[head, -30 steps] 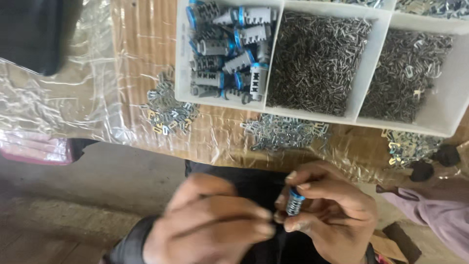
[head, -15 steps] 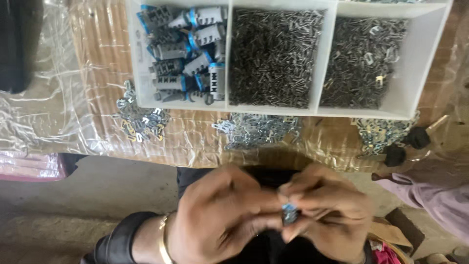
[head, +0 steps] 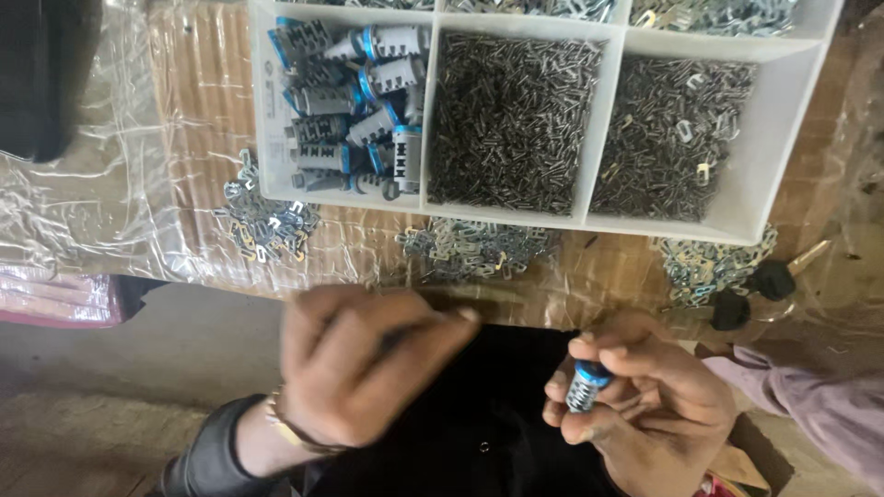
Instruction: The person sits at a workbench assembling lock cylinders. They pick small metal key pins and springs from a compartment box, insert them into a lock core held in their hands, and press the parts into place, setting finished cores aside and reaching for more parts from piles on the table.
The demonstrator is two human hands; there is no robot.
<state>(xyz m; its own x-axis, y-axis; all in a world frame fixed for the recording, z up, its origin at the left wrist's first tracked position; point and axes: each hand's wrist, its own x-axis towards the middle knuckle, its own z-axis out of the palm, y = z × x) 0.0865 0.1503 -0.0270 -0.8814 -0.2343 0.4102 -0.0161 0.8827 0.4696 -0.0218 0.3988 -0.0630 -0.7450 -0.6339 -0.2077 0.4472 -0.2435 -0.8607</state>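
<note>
Your right hand (head: 645, 405) pinches a small grey lock cylinder with a blue ring (head: 584, 387) over your lap, just below the desk edge (head: 552, 308). Its grip looks light; a slip would likely drop the cylinder to the floor. Your left hand (head: 364, 368) is curled and blurred; whether it holds anything, you cannot tell. Loose metal plates (head: 474, 248) lie near that edge, below the white compartment tray (head: 599, 120), so open room is mostly over your lap.
</note>
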